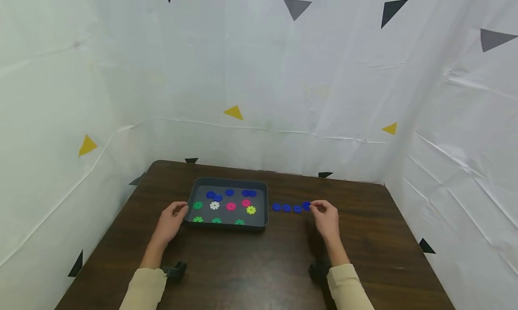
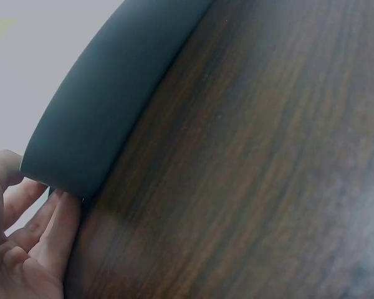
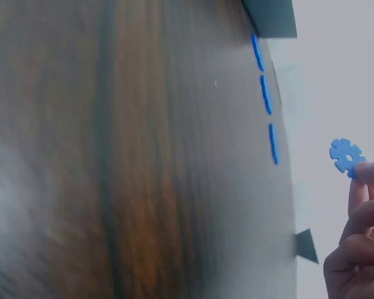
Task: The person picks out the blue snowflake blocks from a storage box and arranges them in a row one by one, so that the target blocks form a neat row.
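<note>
A notched blue plastic disc (image 1: 306,205) is pinched between the thumb and fingertips of my right hand (image 1: 327,219); the right wrist view shows this disc (image 3: 345,154) held up off the table. To its left, three matching blue discs (image 1: 286,208) lie flat in a row beside the dark grey tray (image 1: 226,226). My left hand (image 1: 170,221) grips the tray's left side; in the left wrist view, thumb and fingers (image 2: 59,227) meet around the tray's corner (image 2: 81,168). Inside the tray lie blue discs (image 1: 229,192), green discs (image 1: 198,205), pink discs (image 1: 231,206), a white disc (image 1: 214,205) and a yellow disc (image 1: 251,210).
The brown wood-grain table (image 1: 251,260) extends in front of the tray and to the right of the row. White sheeting (image 1: 259,76) with grey, black and yellow triangles hangs behind and on both sides. Dark bands sit on both wrists.
</note>
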`<state>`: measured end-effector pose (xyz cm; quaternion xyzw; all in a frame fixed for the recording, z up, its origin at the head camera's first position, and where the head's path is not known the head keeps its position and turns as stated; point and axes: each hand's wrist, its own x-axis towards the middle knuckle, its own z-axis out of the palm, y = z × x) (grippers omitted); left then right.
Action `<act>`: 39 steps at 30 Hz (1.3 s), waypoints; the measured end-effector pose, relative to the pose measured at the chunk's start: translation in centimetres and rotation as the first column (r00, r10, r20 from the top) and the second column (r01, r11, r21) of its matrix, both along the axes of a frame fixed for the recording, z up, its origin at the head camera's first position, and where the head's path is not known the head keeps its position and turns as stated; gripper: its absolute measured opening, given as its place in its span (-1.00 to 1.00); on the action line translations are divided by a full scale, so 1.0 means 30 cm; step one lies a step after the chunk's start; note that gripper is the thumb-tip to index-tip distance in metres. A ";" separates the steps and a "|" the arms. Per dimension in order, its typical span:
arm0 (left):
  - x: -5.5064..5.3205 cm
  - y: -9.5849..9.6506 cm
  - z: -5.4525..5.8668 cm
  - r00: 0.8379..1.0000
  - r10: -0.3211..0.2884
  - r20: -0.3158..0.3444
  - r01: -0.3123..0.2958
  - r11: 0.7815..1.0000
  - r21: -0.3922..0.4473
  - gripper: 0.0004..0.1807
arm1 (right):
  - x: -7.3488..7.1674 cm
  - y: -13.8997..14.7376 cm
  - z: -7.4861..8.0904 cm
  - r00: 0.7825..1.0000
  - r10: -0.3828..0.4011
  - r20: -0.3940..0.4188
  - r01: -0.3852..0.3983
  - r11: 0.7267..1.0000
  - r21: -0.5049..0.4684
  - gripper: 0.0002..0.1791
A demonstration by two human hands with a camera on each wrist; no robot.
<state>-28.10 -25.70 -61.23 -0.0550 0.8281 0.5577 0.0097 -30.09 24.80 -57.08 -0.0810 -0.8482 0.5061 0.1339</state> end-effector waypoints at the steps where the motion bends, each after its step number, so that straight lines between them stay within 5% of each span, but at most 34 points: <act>1: 0.000 0.000 0.000 1.000 -0.001 0.004 0.001 1.000 0.001 -0.43 | -0.005 0.006 -0.003 1.000 0.000 0.009 0.000 1.000 -0.006 -0.82; 13: -0.007 -0.008 0.000 1.000 -0.016 -0.016 0.016 1.000 -0.018 -0.40 | -0.059 0.043 -0.049 0.985 -0.001 0.171 0.011 0.998 -0.060 -0.75; 29: 0.005 0.013 0.010 0.999 0.028 0.041 -0.028 1.000 -0.001 -0.39 | -0.087 0.059 -0.053 0.972 0.026 0.234 -0.009 0.997 -0.074 -0.72; 39: 0.013 0.018 0.015 0.998 0.039 0.057 -0.040 0.999 0.022 -0.41 | -0.096 0.074 -0.071 0.973 0.059 0.222 -0.022 0.986 -0.167 -0.70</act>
